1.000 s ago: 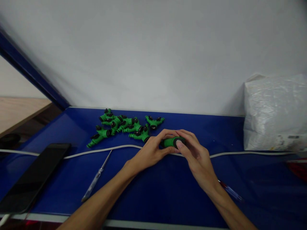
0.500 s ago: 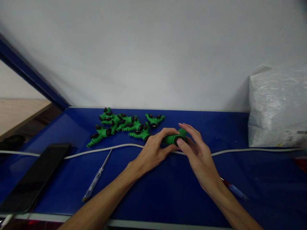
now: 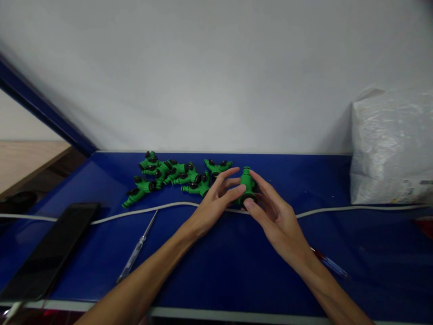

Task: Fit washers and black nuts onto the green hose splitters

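Between my two hands is a green hose splitter [image 3: 247, 181] with a black collar, one outlet pointing away from me. My right hand [image 3: 275, 214] grips it, thumb pressed on the black end and fingers behind its right side. From the left, my left hand [image 3: 216, 198] holds it too, thumb against its body and fingers curved round the far side. Beyond my left hand lies a pile of similar green hose splitters [image 3: 172, 174] with black valve levers. One more splitter [image 3: 217, 167] sits apart, partly behind my left fingers.
A white cable [image 3: 142, 211] runs across the blue table [image 3: 216, 280], passing under my hands. To the left lie a clear-handled screwdriver [image 3: 135, 253] and a black phone-like slab [image 3: 50, 253]. A second screwdriver [image 3: 331, 264] lies by my right forearm. A plastic-wrapped package [image 3: 392, 149] stands at the right.
The hose splitter has been turned in my hands, from lying sideways to one outlet pointing away from me. My left fingers have shifted from its end to its side.
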Action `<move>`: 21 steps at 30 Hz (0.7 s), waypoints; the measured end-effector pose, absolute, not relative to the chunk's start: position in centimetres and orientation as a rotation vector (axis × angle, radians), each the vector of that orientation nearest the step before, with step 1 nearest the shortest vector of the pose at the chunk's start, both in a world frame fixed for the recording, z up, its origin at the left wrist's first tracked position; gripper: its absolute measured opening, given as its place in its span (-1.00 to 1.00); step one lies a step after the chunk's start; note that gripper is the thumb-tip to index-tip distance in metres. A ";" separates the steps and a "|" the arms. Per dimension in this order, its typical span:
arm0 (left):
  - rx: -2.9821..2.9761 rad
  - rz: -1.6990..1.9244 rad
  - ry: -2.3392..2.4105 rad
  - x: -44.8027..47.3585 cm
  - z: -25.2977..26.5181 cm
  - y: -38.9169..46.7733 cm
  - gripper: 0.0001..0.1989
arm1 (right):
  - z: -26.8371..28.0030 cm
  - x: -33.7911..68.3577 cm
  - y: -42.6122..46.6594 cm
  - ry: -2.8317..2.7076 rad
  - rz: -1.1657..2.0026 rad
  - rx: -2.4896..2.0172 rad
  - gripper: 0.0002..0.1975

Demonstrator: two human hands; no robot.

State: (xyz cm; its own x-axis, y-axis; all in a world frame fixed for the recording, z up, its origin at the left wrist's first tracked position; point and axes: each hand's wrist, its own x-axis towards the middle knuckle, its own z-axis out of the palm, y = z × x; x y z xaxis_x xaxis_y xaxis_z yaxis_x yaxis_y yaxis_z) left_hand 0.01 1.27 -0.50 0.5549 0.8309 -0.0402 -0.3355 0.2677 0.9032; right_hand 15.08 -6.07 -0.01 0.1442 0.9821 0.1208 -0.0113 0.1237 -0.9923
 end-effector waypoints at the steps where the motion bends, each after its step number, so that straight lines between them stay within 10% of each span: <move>1: 1.001 0.846 0.620 0.1 -0.5 1.3 -0.45 | -0.1 15.1 -6.1 -1.161 1.027 -1.167 -0.37; 21: 0.962 0.860 0.573 0.2 -0.8 1.3 -0.64 | 0.3 15.3 -6.1 -1.152 1.120 -1.145 -0.41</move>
